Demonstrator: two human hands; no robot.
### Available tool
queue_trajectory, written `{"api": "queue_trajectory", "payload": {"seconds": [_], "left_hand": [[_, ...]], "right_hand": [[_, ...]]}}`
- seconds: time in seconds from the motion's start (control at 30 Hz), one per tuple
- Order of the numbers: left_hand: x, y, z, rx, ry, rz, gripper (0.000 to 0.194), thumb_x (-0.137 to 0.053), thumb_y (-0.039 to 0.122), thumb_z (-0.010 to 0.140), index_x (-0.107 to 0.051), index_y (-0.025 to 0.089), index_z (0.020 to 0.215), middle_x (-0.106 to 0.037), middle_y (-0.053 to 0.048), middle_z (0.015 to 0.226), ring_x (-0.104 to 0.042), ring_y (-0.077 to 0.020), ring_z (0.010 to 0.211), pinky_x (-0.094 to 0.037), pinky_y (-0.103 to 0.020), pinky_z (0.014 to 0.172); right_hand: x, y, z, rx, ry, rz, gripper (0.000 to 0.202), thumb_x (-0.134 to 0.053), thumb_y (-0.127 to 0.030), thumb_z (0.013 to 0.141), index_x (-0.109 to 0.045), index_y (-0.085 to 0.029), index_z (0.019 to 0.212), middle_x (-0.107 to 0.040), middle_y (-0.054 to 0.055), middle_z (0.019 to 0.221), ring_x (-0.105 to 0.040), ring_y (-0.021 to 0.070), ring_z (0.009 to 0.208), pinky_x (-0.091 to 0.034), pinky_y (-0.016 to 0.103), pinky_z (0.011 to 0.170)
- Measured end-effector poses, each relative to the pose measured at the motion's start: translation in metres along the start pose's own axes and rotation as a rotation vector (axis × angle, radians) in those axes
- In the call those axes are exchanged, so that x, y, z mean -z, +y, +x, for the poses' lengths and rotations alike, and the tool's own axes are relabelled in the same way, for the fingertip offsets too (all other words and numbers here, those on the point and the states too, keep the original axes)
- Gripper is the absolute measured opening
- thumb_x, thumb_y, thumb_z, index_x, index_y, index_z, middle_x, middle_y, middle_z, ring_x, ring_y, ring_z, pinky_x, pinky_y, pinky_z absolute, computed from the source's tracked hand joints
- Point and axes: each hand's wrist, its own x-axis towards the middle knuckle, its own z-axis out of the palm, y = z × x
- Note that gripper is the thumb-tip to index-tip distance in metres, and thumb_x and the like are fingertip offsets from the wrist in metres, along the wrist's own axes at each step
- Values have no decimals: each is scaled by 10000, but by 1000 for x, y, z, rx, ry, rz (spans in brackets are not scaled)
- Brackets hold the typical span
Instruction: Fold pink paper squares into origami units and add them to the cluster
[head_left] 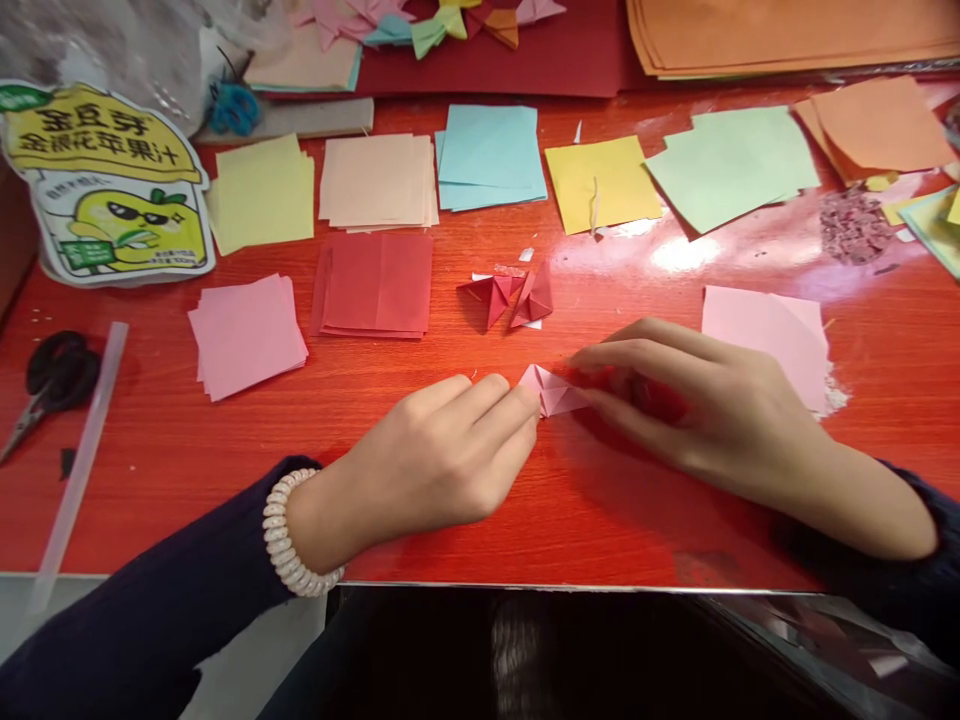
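Note:
A small folded piece of pink paper (556, 393) lies on the red tabletop between my hands, with creases and triangular flaps showing. My left hand (450, 450) grips its left end, the fingers bent together and covering that part. At the right end, the thumb and a fingertip of my right hand (697, 415) close around the paper's corner, while the palm arches above the table. Just beyond the hands sit red folded paper pieces (514, 297). A light pink square sheet (765, 335) is partly hidden behind my right hand.
Paper stacks line the table: pink (249, 338), red (375, 285), cream (377, 182), blue (491, 158), yellow (604, 185) and green (739, 165). At left are black-handled scissors (56, 375), a translucent strip (82, 460) and a juice pouch (112, 190). Folded paper shapes (450, 22) lie at the back.

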Motion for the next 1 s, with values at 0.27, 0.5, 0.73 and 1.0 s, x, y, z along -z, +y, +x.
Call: {"api": "queue_trajectory", "payload": {"seconds": [0.27,0.5,0.73,1.0], "left_hand": [[-1,-3,-2,-4,-8,-21,208,-494,111,847,-593,41,1017,-626,-98,986,-550,-162,729,-426,-287,559],[-2,-9,-4,-20,-19,-48,229,-411,111,881,-584,80,1028,-615,-95,953,-540,-161,758,-408,-301,613],[-6,-12,-5,91,-81,-192,263,-406,136,885,-560,131,1098,-593,-69,883,-501,-155,722,-371,-298,616],[-7,-12,-4,154,-90,-290,226,-425,131,872,-604,144,1010,-538,-38,793,-435,-140,680,-331,-289,595]], "right_hand": [[-5,2,-5,261,-38,-233,179,-437,-113,868,-555,-104,1002,-599,72,816,-535,116,635,-392,232,492],[-4,-3,4,92,-16,-174,143,-453,-160,863,-579,-140,800,-554,36,716,-486,91,564,-354,216,457],[0,3,1,-60,54,-15,168,-495,-186,844,-581,-180,988,-571,28,788,-509,98,607,-412,233,543],[-3,0,-11,214,-58,-355,297,-522,-208,842,-568,-155,1130,-443,-34,553,-364,107,490,-273,259,466]]}}
